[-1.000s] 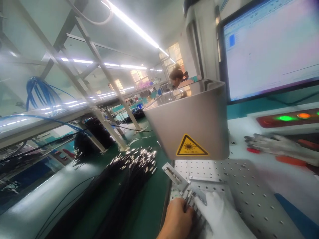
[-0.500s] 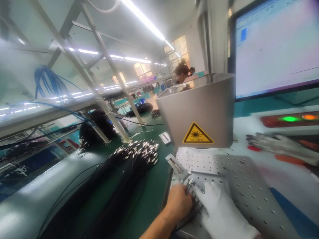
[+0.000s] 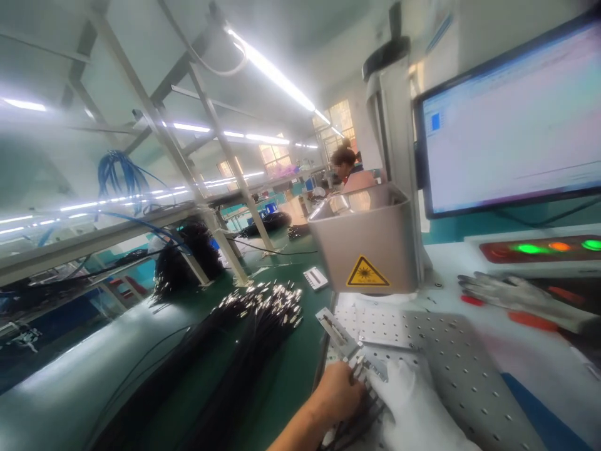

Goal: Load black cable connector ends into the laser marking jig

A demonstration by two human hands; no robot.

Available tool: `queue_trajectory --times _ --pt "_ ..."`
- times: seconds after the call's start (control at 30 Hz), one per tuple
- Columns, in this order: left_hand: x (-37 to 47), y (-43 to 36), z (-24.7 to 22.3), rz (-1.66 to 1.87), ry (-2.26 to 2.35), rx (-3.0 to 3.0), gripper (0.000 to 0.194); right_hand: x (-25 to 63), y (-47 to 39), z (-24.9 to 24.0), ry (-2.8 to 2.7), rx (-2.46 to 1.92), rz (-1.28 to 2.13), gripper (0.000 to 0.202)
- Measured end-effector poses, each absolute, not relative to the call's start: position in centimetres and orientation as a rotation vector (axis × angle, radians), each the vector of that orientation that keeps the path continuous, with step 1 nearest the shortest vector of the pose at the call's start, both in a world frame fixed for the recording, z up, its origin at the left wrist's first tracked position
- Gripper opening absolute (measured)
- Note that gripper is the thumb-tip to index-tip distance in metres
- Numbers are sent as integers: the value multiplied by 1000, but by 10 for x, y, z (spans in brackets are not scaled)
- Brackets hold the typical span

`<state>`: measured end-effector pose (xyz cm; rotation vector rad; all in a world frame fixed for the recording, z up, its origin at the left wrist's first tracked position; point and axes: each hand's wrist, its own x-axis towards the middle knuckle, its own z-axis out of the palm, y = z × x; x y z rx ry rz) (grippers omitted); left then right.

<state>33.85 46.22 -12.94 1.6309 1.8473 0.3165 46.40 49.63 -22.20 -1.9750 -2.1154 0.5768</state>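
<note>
My left hand (image 3: 340,391), bare, is curled around black cables (image 3: 353,423) whose metal connectors (image 3: 360,365) poke out above its fingers. My right hand (image 3: 413,401) wears a white glove. Its thumb and finger are closed in against the same connectors from the right side. Just beyond the fingertips, a slotted metal fixture (image 3: 337,331) lies at an angle on the perforated metal plate (image 3: 462,369). The undersides of both hands and part of the cables are hidden.
Bundles of black cables with metal ends (image 3: 267,313) lie on the green mat (image 3: 188,360) at left. Behind the plate stands a metal shield (image 3: 366,238) with a laser warning sign. To the right are a monitor (image 3: 511,119), lit buttons (image 3: 528,248) and a spare glove (image 3: 507,291).
My view has tilted up a little, so the scene sits lower and more of the machine's column shows. Both hands stay at the connectors with little visible movement.
</note>
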Motion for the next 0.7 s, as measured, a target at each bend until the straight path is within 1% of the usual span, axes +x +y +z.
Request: queue_trajectory --times 0.1,0.2,0.33,0.4,0.53,0.7 --pt "330 459 -121 307 1868 1604 17 461 495 -218 -2084 -1949 547 40" --pt "314 450 -119 348 1976 1564 10 460 495 -214 -2043 -1939 515 41" --pt "290 438 -134 385 2030 1531 10 460 495 -216 -2027 -1973 523 44" --pt "283 437 -145 509 1940 1497 8 460 495 -219 -2032 -1980 517 43" --pt "285 450 -157 806 1719 1238 18 460 494 -221 -2026 -1976 493 42" --pt "298 464 -157 863 1683 1089 32 461 493 -217 -2055 -1966 516 42"
